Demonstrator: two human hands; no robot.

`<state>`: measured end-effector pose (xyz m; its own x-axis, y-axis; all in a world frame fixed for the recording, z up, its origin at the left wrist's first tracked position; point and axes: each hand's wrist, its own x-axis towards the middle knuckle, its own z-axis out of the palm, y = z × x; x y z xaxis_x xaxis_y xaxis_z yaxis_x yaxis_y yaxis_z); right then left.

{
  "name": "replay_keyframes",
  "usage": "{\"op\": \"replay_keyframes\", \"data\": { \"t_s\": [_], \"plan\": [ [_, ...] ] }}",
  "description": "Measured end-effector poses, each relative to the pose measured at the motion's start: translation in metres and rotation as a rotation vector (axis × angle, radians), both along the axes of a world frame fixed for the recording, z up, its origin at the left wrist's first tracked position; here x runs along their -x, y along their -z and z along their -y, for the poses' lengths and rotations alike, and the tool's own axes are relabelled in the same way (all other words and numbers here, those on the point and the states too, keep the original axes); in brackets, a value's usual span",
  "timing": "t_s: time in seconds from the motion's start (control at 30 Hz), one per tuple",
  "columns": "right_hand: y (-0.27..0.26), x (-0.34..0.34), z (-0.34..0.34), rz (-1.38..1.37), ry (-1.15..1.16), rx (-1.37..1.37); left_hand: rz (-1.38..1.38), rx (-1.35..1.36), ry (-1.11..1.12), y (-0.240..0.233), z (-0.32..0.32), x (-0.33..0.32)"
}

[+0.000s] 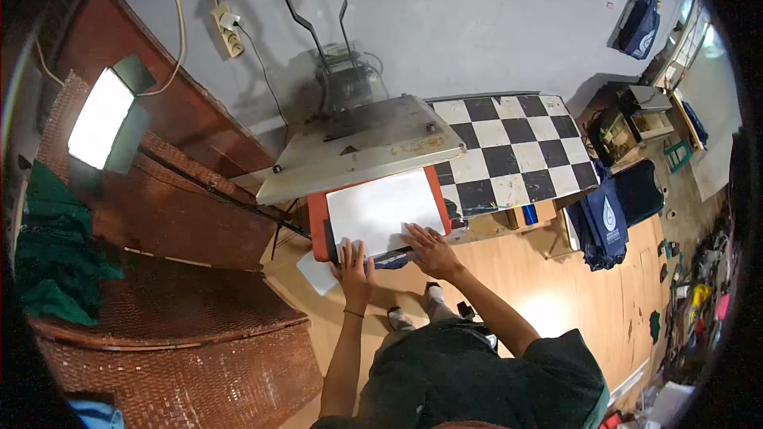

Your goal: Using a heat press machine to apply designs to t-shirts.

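A white sheet of paper (381,205) lies on the orange-red pad (318,229) of a heat press. Dark blue fabric (390,263) shows from under the sheet along its near edge. My left hand (354,274) rests flat at the sheet's near left corner, fingers spread. On its near right part my right hand (434,254) lies palm down, fingers a little apart. Neither hand grips anything. Above the far side of the pad hangs the press's raised metal upper plate (363,146), which hides the pad's far edge.
Right of the press stands a black-and-white checkered table (506,143), with a cardboard box (539,214) beneath. Printed navy bags (607,223) hang over a seat farther right. A lit lamp panel (101,119) and brown woven sofa (179,363) are left. Another white sheet (317,273) is below the pad.
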<state>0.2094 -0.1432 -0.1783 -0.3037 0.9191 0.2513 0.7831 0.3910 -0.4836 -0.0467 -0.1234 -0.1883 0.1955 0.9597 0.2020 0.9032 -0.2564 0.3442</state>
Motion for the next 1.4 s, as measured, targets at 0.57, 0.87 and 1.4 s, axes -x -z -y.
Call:
{"op": "replay_keyframes", "data": {
  "t_s": [0.57,0.87,1.4],
  "plan": [
    [0.054,-0.127,0.013,-1.112,0.989,0.558,0.084,0.058,0.352,-0.006,-0.025,-0.081],
    [0.117,-0.198,0.032,-1.804,1.192,0.211,0.011,0.046,0.179,0.002,-0.029,-0.099],
    [0.229,-0.157,-0.065,-1.78,0.754,1.001,0.037,0.031,0.14,0.004,-0.029,-0.1]
  ]
}}
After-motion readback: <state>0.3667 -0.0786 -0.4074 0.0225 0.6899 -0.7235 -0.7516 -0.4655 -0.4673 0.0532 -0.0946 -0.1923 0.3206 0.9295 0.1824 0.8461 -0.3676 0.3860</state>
